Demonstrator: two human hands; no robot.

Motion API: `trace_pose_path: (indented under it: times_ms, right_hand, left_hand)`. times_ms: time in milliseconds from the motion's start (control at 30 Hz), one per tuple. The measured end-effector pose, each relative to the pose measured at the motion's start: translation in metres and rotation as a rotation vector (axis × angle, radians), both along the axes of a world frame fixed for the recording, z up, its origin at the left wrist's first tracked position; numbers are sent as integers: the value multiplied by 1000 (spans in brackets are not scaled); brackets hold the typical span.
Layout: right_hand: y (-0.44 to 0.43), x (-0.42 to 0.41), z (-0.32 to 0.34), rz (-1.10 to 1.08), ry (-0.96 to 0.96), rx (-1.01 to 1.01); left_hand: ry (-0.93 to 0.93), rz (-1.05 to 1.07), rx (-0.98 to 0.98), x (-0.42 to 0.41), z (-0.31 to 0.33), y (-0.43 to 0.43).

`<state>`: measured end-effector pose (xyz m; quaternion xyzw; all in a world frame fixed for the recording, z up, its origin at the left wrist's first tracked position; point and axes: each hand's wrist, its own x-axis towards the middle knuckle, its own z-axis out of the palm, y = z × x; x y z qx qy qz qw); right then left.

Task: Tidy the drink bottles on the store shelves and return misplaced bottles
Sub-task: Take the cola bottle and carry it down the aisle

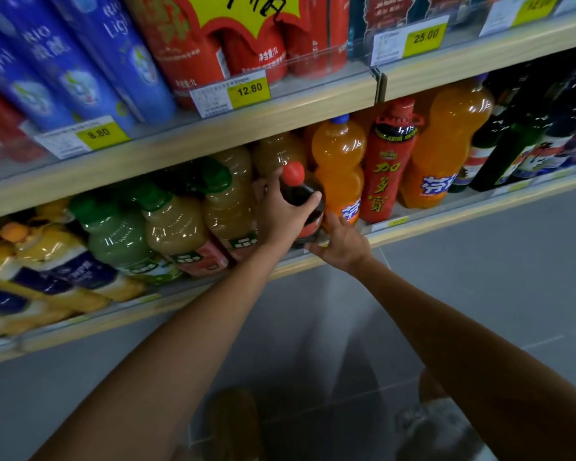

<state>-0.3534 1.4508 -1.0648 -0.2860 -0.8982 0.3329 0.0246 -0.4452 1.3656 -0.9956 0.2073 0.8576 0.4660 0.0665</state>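
Gripping the cola bottle [301, 194] shoulder, left hand [281, 211] wraps it; right hand [341, 242] cups its base.

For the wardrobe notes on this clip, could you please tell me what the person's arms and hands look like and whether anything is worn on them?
Both forearms are bare up to the frame edge, with no sleeve visible. The left hand and right hand wear no gloves, and no watch, bracelet or ring shows on either wrist or on the visible fingers. No markings can be made out.

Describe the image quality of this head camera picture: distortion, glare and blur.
Head view: the wide lens bows the shelf edge; glare spots the orange soda bottle; the shoes at the bottom are blurred and dim; the cola bottle and both hands are fairly sharp.
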Motion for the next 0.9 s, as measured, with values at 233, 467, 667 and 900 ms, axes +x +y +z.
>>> trace_pose_path:
  times_ms: [233, 467, 667, 900]
  right_hand:
    - [-5, -14, -2, 66, 241, -201]
    - [-14, -26, -12, 121, 387, -200]
    - [-10, -29, -1, 134, 489, -284]
    - [-15, -21, 31, 102, 530, -308]
  left_hand:
    - [11, -13, 76, 14, -6, -47]
    - [53, -63, 125, 8, -6, -60]
    - [70, -55, 132, 6, 6, -55]
    - [83, 5, 192, 12, 58, -48]
